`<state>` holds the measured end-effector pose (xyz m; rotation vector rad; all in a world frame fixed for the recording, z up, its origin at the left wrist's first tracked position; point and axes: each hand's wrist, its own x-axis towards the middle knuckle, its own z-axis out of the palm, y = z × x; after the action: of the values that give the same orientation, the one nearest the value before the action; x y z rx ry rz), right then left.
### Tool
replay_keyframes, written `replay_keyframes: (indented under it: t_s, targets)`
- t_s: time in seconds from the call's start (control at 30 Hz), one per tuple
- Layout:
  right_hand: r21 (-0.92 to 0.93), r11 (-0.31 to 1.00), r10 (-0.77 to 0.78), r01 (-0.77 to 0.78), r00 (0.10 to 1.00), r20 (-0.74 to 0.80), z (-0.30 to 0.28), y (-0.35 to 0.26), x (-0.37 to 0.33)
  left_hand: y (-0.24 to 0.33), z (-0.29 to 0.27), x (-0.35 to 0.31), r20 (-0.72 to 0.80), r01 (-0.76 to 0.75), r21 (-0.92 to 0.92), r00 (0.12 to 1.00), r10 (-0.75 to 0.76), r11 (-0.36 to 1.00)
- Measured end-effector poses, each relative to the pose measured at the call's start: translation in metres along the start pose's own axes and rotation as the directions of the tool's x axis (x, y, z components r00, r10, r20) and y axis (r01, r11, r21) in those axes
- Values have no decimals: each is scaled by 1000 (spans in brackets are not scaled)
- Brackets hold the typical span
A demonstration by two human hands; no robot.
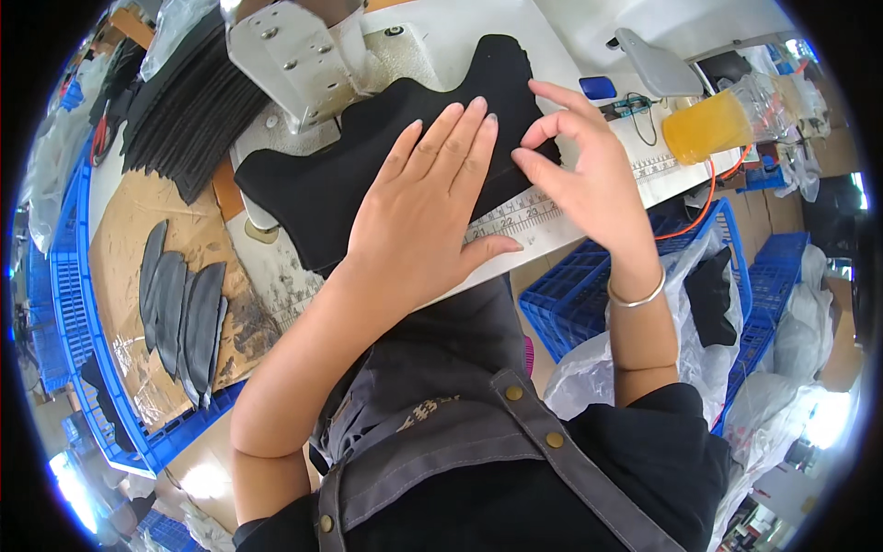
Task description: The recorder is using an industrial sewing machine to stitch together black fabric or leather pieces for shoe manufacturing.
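Note:
A black fabric piece (pixel 340 189) with wavy cut edges lies across the white machine table, under the metal sewing machine head (pixel 292 57). My left hand (pixel 423 202) presses flat on its middle, fingers stretched and thumb out to the side. At the fabric's right end is my right hand (pixel 589 161), wearing a bangle (pixel 637 293) at the wrist. Its thumb and index finger come together in a pinch just over the cloth, while the middle finger reaches out near the fabric's edge. Whatever lies between those fingertips is too small to make out.
A ruler strip (pixel 515 219) runs along the table's front edge. Stacked black pieces (pixel 189 101) and dark curved strips (pixel 184 308) lie left, over cardboard (pixel 120 248) and a blue crate (pixel 78 304). Right are snips (pixel 635 105), a yellow-orange drink container (pixel 706 127) and another blue crate (pixel 570 299).

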<state>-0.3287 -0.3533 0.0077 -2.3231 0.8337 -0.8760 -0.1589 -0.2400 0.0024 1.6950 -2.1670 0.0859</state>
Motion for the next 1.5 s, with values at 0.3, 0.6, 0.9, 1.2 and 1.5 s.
replay_keyframes:
  t_s: [0.3, 0.6, 0.9, 1.2, 1.5]
  targets:
    - [-160, 983, -92, 90, 996, -7, -11, -15, 18, -4, 5, 3, -60, -28, 46, 998, 31, 999]
    - [-62, 986, 167, -156, 939, 299, -18, -22, 34, 0, 9, -5, -112, -4, 38, 994, 8, 999]
    - [-204, 962, 267, -181, 774, 574, -23, -31, 64, 18, 9, -23, -110, 164, 136, 983, -150, 977]
    - [-122, 972, 234, -203, 737, 634, -21, -25, 67, 18, 11, -23, -96, 160, 121, 984, -149, 980]
    - [-65, 975, 206, -211, 767, 608, -24, -21, 57, 17, 6, -23, -80, 158, 109, 986, -150, 981]
